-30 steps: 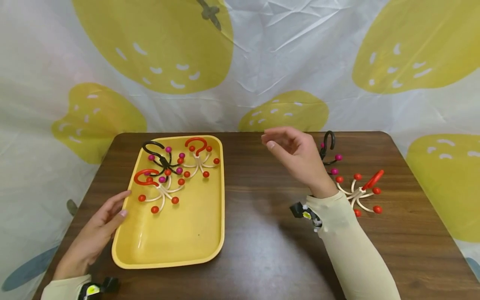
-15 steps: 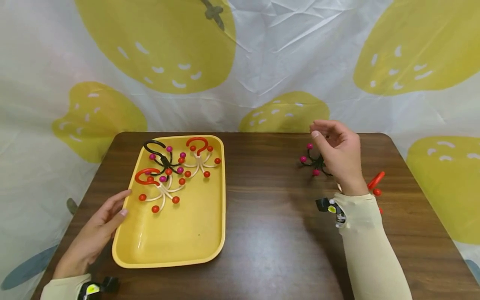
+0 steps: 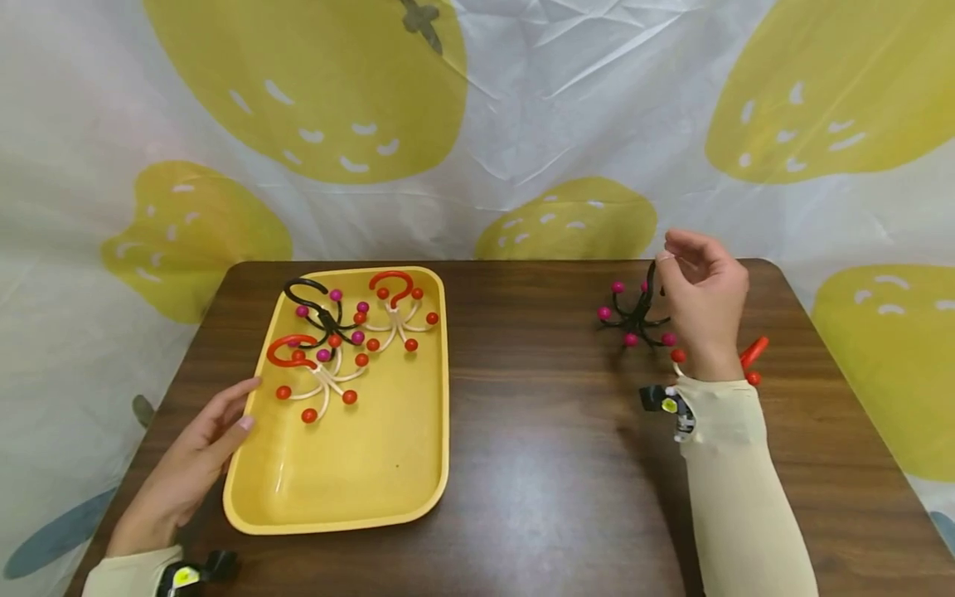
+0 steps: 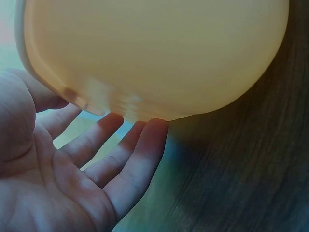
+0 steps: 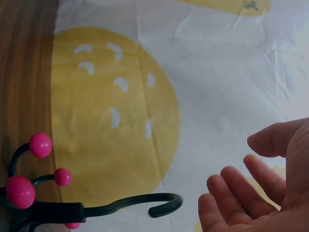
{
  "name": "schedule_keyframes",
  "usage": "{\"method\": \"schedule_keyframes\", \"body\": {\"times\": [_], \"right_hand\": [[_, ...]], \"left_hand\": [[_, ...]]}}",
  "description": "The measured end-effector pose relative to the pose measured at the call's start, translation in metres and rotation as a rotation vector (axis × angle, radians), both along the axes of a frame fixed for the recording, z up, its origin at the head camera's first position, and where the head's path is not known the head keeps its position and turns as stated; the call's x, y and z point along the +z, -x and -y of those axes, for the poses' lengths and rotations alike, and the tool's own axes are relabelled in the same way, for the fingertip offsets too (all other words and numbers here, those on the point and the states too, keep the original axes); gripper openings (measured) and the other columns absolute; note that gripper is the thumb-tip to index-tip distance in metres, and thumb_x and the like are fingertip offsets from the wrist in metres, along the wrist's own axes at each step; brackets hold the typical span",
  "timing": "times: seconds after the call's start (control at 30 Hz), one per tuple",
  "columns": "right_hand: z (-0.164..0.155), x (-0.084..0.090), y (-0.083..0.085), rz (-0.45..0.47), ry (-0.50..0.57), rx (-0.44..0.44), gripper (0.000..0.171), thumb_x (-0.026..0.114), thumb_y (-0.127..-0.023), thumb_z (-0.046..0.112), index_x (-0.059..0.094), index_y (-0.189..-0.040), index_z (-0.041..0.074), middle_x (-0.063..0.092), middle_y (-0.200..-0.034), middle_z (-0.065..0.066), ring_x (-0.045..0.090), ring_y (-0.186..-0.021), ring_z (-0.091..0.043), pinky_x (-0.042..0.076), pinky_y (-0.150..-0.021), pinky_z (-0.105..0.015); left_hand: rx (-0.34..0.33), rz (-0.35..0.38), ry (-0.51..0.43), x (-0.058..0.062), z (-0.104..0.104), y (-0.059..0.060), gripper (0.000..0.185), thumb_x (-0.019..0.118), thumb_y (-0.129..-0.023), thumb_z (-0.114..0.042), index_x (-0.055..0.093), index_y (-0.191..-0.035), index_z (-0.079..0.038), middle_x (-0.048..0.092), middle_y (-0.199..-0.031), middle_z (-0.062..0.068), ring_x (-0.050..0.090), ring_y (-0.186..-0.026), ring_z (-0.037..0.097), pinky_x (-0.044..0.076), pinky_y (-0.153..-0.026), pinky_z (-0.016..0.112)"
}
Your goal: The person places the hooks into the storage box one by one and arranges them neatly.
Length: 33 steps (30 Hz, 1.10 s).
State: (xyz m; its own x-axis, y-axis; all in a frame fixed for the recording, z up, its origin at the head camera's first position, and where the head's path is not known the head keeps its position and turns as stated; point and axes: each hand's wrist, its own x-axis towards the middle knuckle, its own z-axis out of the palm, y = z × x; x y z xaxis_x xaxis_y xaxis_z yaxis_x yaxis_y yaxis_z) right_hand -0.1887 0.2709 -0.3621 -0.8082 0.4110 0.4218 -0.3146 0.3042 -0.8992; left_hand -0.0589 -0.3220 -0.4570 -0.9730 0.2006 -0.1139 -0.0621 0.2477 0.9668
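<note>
My left hand (image 3: 179,473) touches the outer side of the yellow tray (image 3: 351,473) with its fingertips; in the left wrist view its fingers (image 4: 140,164) lie loosely extended along the rim. To the right, my right hand (image 3: 707,311) is beside the upright hook of a black multi-arm hook hanger (image 3: 637,317) with pink ball tips. The right wrist view shows its fingers (image 5: 236,193) spread, a gap away from the curved hook end (image 5: 164,200). Behind the right hand and wrist, a white hook hanger with a red hook (image 3: 754,353) is mostly hidden.
In the upper part of the tray lie a black hanger (image 3: 325,319) and two white ones with red hooks, one nearer (image 3: 322,377) and one farther back (image 3: 394,318). A fruit-print cloth (image 3: 522,99) hangs behind the wooden table (image 3: 537,398).
My right hand has moved right, from left of the black hanger to the right of its hook, uncovering it and covering much of the white hanger. My left hand and the tray stay put.
</note>
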Motion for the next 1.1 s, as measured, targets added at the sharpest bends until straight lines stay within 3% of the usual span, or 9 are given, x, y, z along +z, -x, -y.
{"method": "schedule_keyframes", "body": {"times": [0.2,0.37,0.47,0.73,0.97,1.1], "right_hand": [[-0.007,-0.012,0.006,0.154,-0.088,-0.098,0.032,0.072,-0.096,0.018,0.075,-0.127,0.012,0.075,-0.12,-0.002,0.07,-0.102,-0.003,0.055,-0.094,-0.02],[-0.013,-0.024,0.01,0.279,-0.181,-0.112,0.041,0.071,-0.098,0.025,0.07,-0.136,0.011,0.074,-0.13,-0.011,0.07,-0.109,-0.005,0.056,-0.097,-0.021],[-0.015,-0.027,0.01,0.319,-0.215,-0.12,0.04,0.07,-0.099,0.029,0.071,-0.135,0.011,0.075,-0.13,-0.011,0.069,-0.105,-0.002,0.054,-0.091,-0.016],[-0.017,-0.034,0.012,0.363,-0.27,-0.119,0.043,0.07,-0.1,0.039,0.072,-0.135,0.015,0.076,-0.123,-0.012,0.067,-0.102,-0.005,0.047,-0.08,-0.013],[-0.016,-0.038,0.014,0.328,-0.287,-0.14,0.034,0.068,-0.1,0.04,0.08,-0.12,0.015,0.08,-0.112,-0.011,0.062,-0.082,0.012,0.045,-0.078,-0.016],[-0.018,-0.041,0.015,0.296,-0.28,-0.138,0.029,0.07,-0.1,0.036,0.081,-0.116,0.015,0.081,-0.107,-0.008,0.062,-0.081,0.016,0.045,-0.076,-0.013]], "left_hand": [[-0.005,0.004,-0.006,0.001,0.001,-0.001,0.057,0.048,-0.114,-0.02,0.027,-0.167,-0.018,0.052,-0.14,-0.018,0.067,-0.113,0.0,0.062,-0.082,0.029],[-0.003,0.012,0.0,0.001,0.001,-0.002,0.058,0.048,-0.114,-0.02,0.026,-0.168,-0.018,0.051,-0.14,-0.017,0.066,-0.113,0.0,0.062,-0.081,0.03],[0.001,0.016,0.012,0.002,0.001,-0.002,0.058,0.048,-0.114,-0.021,0.026,-0.168,-0.018,0.05,-0.14,-0.017,0.066,-0.114,0.0,0.061,-0.082,0.029],[0.005,0.022,0.03,0.002,0.0,-0.001,0.058,0.048,-0.114,-0.022,0.025,-0.168,-0.019,0.049,-0.141,-0.017,0.066,-0.114,0.0,0.062,-0.082,0.03],[0.01,0.025,0.048,0.003,-0.001,-0.001,0.059,0.048,-0.114,-0.024,0.025,-0.168,-0.019,0.047,-0.142,-0.016,0.065,-0.115,-0.002,0.061,-0.084,0.028],[0.013,0.032,0.058,0.004,-0.001,-0.001,0.059,0.048,-0.114,-0.025,0.024,-0.168,-0.019,0.045,-0.143,-0.014,0.064,-0.115,-0.003,0.061,-0.084,0.028]]}}
